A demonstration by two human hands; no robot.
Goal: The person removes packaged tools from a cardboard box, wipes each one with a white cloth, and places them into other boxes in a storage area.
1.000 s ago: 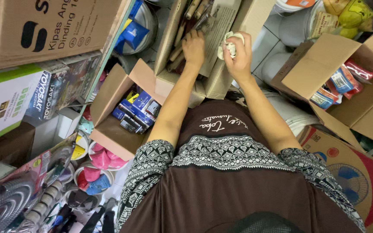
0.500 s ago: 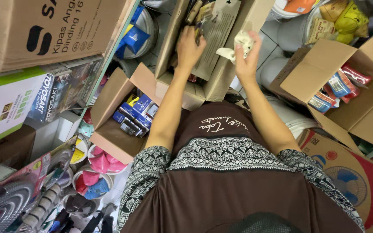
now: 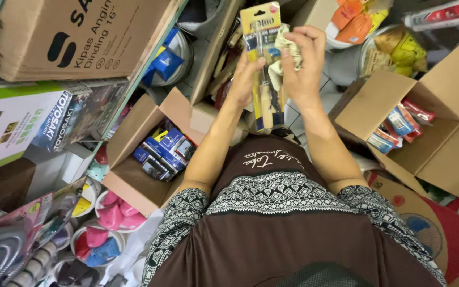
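Yellow-carded blister packaging [image 3: 264, 64], long and narrow with a wooden-handled tool sealed inside, is held upright above the lap, in front of the brown patterned shirt [image 3: 282, 228]. It is gripped along its left edge by the left hand [image 3: 248, 74], while a crumpled pale cloth [image 3: 288, 50] is pinched in the right hand [image 3: 301, 69] and pressed against the card's right side. Wiping appears to be under way, not finished; the pack has not been set down. Below to the left, an open cardboard box [image 3: 134, 180] of blue packets is seen.

Open boxes [image 3: 139, 180] L & R [image 3: 442, 154] of hands, shelf cartons [image 3: 81, 37] far L, bare tile strip [image 3: 341, 69] betw.
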